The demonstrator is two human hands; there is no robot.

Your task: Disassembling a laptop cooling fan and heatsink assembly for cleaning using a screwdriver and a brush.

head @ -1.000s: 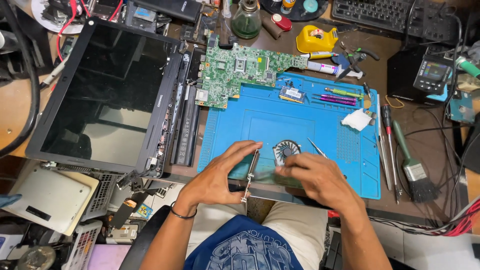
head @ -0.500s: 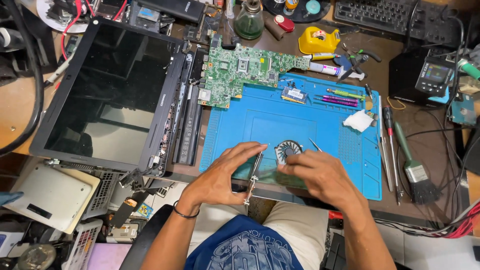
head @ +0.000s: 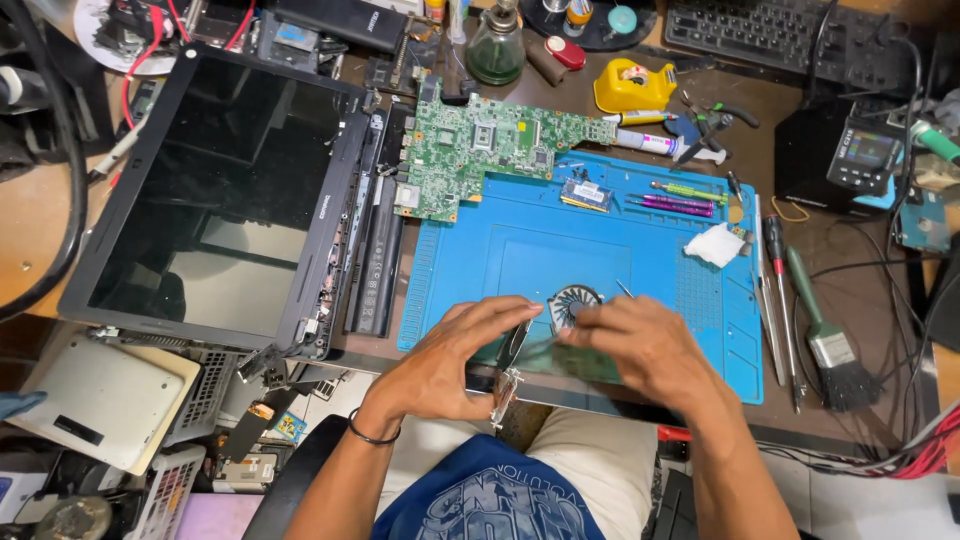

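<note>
Both hands grip a metal-edged cooling part at 6 o'clock on the blue mat (head: pixel 520 250): left hand (head: pixel 450 365), right hand (head: pixel 645 345) | motherboard (head: pixel 480 150) already out at 12 | laptop (head: pixel 220 190) open, unassembled at 9

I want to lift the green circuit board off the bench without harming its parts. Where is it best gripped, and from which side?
Grip the green circuit board by its bare edges, probably at the narrow right-hand arm, coming from the right over the blue mat. It lies flat with components facing up, and the laptop crowds its left edge.
</note>
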